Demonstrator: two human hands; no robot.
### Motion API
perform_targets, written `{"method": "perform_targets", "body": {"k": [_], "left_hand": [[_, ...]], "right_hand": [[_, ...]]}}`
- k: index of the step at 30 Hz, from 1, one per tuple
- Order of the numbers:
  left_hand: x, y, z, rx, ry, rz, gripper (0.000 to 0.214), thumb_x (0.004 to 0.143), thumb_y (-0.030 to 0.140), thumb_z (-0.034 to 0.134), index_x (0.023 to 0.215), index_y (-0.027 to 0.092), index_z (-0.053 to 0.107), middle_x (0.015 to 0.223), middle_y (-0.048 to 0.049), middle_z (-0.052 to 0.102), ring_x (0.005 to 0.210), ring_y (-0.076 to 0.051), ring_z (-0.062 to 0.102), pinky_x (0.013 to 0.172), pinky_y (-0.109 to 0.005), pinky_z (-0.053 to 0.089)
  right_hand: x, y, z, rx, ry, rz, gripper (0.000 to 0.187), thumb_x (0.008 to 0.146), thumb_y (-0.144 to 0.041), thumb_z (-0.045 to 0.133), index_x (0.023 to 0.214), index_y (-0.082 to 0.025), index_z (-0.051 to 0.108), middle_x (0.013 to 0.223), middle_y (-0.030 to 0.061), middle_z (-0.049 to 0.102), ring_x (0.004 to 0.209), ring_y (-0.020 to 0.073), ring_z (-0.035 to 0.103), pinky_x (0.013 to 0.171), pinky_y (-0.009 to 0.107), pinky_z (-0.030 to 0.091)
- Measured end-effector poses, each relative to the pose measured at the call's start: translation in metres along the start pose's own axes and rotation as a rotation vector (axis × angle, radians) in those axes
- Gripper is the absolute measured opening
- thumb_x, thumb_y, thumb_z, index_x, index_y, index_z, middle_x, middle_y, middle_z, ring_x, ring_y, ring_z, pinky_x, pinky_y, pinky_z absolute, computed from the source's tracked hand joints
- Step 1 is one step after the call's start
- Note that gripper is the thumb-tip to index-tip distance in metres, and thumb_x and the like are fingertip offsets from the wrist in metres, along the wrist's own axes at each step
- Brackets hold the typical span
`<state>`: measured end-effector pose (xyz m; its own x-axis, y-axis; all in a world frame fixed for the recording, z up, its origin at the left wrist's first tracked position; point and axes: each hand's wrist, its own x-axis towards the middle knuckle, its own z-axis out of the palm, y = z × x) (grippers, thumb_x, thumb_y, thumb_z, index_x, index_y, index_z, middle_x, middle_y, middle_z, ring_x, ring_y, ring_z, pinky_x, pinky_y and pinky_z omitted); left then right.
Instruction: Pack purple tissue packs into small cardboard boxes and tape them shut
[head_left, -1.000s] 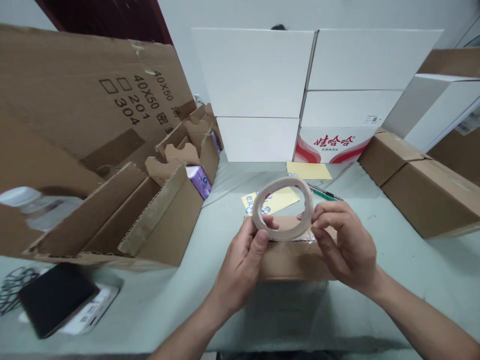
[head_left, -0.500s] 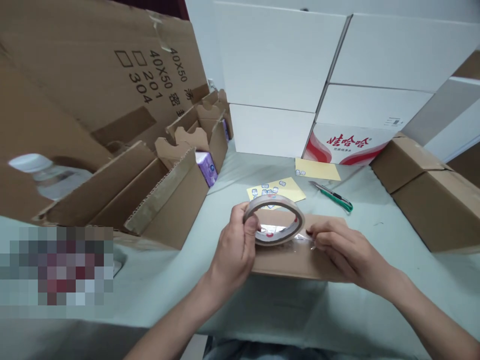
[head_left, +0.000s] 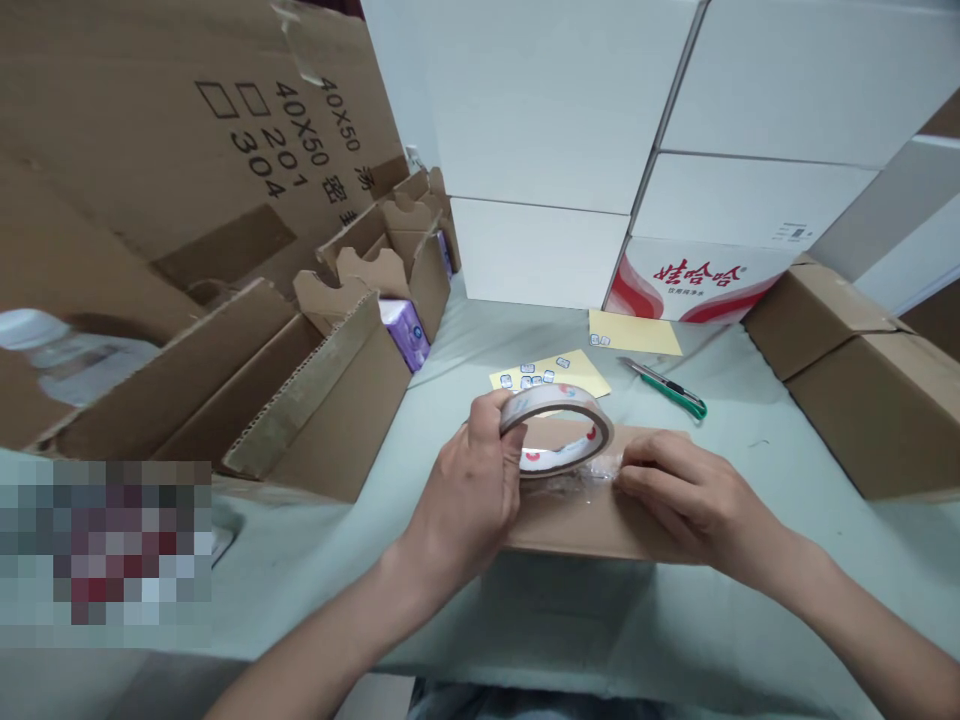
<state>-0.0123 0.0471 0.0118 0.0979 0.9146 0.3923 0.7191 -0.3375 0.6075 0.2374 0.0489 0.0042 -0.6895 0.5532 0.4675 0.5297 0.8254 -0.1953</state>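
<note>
Head view: left hand point(head_left: 465, 490) clamped on a roll of clear packing tape point(head_left: 559, 430), fingers curled together over the top of the roll. Roll stands on edge, tilted, just above the top of a flat cardboard box point(head_left: 577, 530); cannot tell if it touches. Strip of clear tape point(head_left: 585, 478) runs from the roll toward the right hand point(head_left: 690, 500) and lies on the box. Right-hand fingers point(head_left: 652, 480) are together and flat on the strip and box top, pressing, not gripping.

Just past the left fingers, a yellow sheet with small printed labels point(head_left: 547, 372). Past the right fingers, a box cutter with a green handle point(head_left: 666, 392); beyond it, a second yellow sheet point(head_left: 634, 332).

Left of the left hand, an open cardboard carton point(head_left: 337, 400) with notched flaps, a purple packet point(head_left: 403, 333) inside it. Farther left, a plastic bottle point(head_left: 60, 360) lies in the carton, and a large brown flap printed 40X50 point(head_left: 187, 130) rises and blocks that side. Pixelated patch point(head_left: 105, 545) covers the lower left; contents cannot be told.

Right of the right fingers, taped brown cartons point(head_left: 862, 390). Well ahead of the fingers, stacked white cartons point(head_left: 540, 110) stand in the way, one with a red-and-white printed panel point(head_left: 679, 280). Work surface is a pale green cover point(head_left: 442, 400); white wall point(head_left: 397, 90) behind.
</note>
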Motion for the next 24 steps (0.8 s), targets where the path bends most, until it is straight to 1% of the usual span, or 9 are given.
{"method": "perform_targets", "body": {"k": [6,9,14,19,22,24], "left_hand": [[0.0006,-0.002,-0.0035,0.01,-0.051,0.019,0.025,0.097,0.03,0.033,0.114,0.02,0.048,0.087,-0.009,0.07,0.083,-0.029,0.072,0.073,-0.039,0.055],[-0.0012,-0.0028,-0.0021,0.011,-0.041,0.024,0.025,0.097,0.029,0.033,0.115,0.019,0.048,0.09,-0.01,0.07,0.083,-0.029,0.071,0.074,-0.039,0.055],[-0.0018,-0.0046,0.0009,-0.013,-0.021,-0.003,0.023,0.099,0.032,0.037,0.115,0.021,0.05,0.096,-0.0095,0.07,0.087,-0.028,0.071,0.077,-0.039,0.056],[-0.0023,-0.0052,0.0001,0.0,-0.036,0.0,0.026,0.1,0.034,0.037,0.117,0.021,0.052,0.098,-0.0095,0.069,0.088,-0.028,0.07,0.078,-0.039,0.056],[-0.0028,-0.0043,0.0005,0.006,-0.051,0.022,0.026,0.1,0.032,0.037,0.117,0.021,0.052,0.099,-0.0097,0.069,0.089,-0.028,0.07,0.079,-0.038,0.056],[-0.0019,-0.0033,0.0013,0.017,-0.059,0.044,0.026,0.099,0.03,0.036,0.118,0.021,0.052,0.101,-0.0099,0.07,0.09,-0.027,0.07,0.08,-0.037,0.056]], "right_hand": [[-0.001,0.0006,0.0039,-0.001,-0.003,-0.039,0.023,0.095,-0.001,0.046,0.1,-0.017,0.062,0.092,0.0084,0.066,0.083,0.0185,0.057,0.072,0.033,0.046],[-0.0016,0.0006,0.0037,-0.007,-0.022,-0.045,0.021,0.095,-0.002,0.047,0.099,-0.016,0.062,0.093,0.0088,0.066,0.083,0.0187,0.058,0.072,0.033,0.047],[-0.0034,0.0015,0.0042,-0.04,-0.055,-0.062,0.022,0.097,-0.003,0.046,0.104,-0.016,0.062,0.095,0.0093,0.067,0.087,0.0194,0.06,0.072,0.033,0.048],[-0.0038,-0.0018,0.0013,-0.025,-0.103,-0.033,0.023,0.096,-0.004,0.047,0.106,-0.017,0.063,0.102,0.011,0.067,0.094,0.0222,0.062,0.076,0.037,0.05],[-0.0039,-0.0052,-0.0025,0.005,-0.169,-0.009,0.027,0.094,-0.008,0.048,0.115,-0.017,0.063,0.11,0.0142,0.065,0.097,0.0255,0.06,0.079,0.042,0.05],[-0.004,-0.0068,-0.0037,0.027,-0.192,0.002,0.032,0.094,-0.016,0.051,0.124,-0.016,0.061,0.114,0.0162,0.062,0.1,0.028,0.059,0.083,0.046,0.05]]}}
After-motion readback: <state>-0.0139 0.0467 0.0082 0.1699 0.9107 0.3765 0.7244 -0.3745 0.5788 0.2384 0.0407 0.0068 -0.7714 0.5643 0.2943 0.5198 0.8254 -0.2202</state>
